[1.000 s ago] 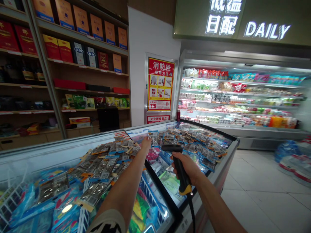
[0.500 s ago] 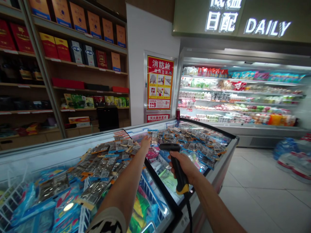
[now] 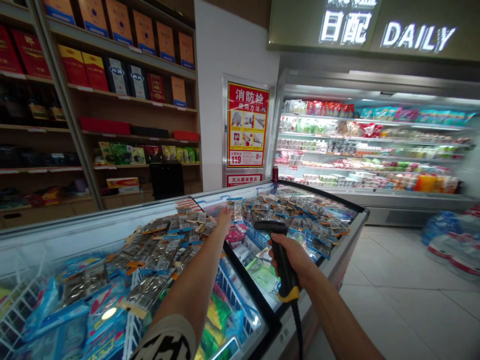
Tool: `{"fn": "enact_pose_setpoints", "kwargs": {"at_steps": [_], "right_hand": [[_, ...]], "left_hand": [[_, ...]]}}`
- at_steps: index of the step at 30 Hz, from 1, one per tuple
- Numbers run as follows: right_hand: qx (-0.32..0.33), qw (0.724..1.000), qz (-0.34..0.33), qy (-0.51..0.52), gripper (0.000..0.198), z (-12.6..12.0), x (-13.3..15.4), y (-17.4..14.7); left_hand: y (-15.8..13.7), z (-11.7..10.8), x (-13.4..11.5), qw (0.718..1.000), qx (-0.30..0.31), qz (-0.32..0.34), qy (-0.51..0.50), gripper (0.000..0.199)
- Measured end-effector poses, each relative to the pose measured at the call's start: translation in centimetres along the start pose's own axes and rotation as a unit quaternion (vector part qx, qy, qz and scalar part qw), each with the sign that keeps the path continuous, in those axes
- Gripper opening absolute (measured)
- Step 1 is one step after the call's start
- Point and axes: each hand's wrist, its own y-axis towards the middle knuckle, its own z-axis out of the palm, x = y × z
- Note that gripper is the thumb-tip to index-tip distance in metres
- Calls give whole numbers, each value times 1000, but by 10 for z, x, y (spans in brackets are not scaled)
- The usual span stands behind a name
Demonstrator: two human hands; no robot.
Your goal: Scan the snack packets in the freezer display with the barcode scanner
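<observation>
Across lower frame, freezer [image 3: 93,222]; upper left, shelves [image 3: 157,118]. With left hand [image 3: 224,218], seemingly pinching packet [image 3: 237,210] by its edge, mid-frame; with right hand [image 3: 298,256], gripping scanner [image 3: 270,227], right of centre. Best to keep packet flat, steady, facing scanner.

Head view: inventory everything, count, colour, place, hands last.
Freezer: one, white and black, foreground
Packets: many, grey and blue, freezer top
Bagged goods: many, mixed colours, inside freezer
Scanner: one, black and yellow, centre
Can: one, red, freezer's far corner
Poster: one, red and yellow, back
Shelving with boxes: two bays, brown, left
Chiller: one, silver, right rear
Sign: one, white lettering, top right
Bottles: several, blue and red, right
Left hand: one, at a packet
Right hand: one, around scanner
</observation>
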Motion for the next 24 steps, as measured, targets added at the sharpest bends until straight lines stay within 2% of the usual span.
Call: {"fn": "enact_pose_setpoints", "kwargs": {"at_steps": [7,16,24], "right_hand": [[-9,1000,-4,5,23,-3,-1,-2],[-6,1000,10,-3,23,2,-2,1],[4,1000,-14,-12,23,4,-1,2]], "left_hand": [[-6,-1,-2,995,8,-60,-75,20],[-7,0,-4,993,-5,-68,-93,18],[-12,-2,-6,989,6,-95,-114,26]]}}
